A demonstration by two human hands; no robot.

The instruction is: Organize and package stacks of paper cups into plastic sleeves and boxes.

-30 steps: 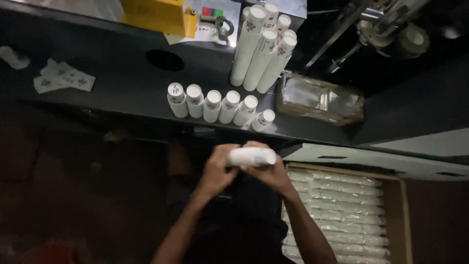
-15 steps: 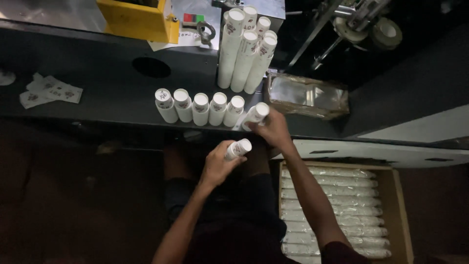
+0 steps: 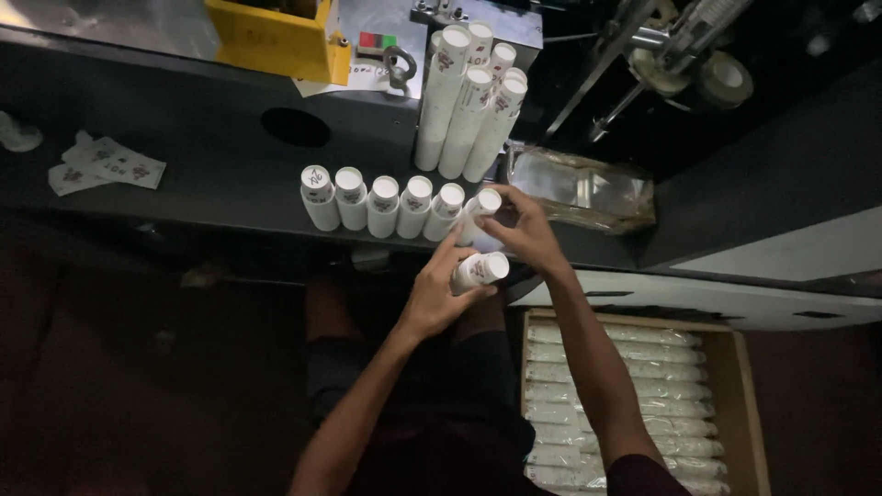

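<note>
Both hands have moved apart since a second ago, when they held one stack of cups together near the body; each now has its own stack, much as half a second back.

At the far left of the dark tabletop (image 3: 211, 193) lie a few printed paper labels (image 3: 106, 167). Right of them, a row of cup stacks (image 3: 381, 204) lies side by side, white bottoms facing the camera. Behind the row stand a yellow box (image 3: 276, 41) and a taller bundle of cup stacks (image 3: 469, 101) leaning against the machine.

The left hand (image 3: 436, 294) has its fingers wrapped round a short stack of white cups (image 3: 480, 271), held just near of the tabletop's edge. The right hand (image 3: 524, 230) grips the end stack (image 3: 478, 213) at the right end of the row, fingers closed round it. Just right lies a clear plastic bag (image 3: 579, 188). Lower right, a cardboard box (image 3: 735, 367) holds wrapped sleeves of cups (image 3: 625, 404).
</note>
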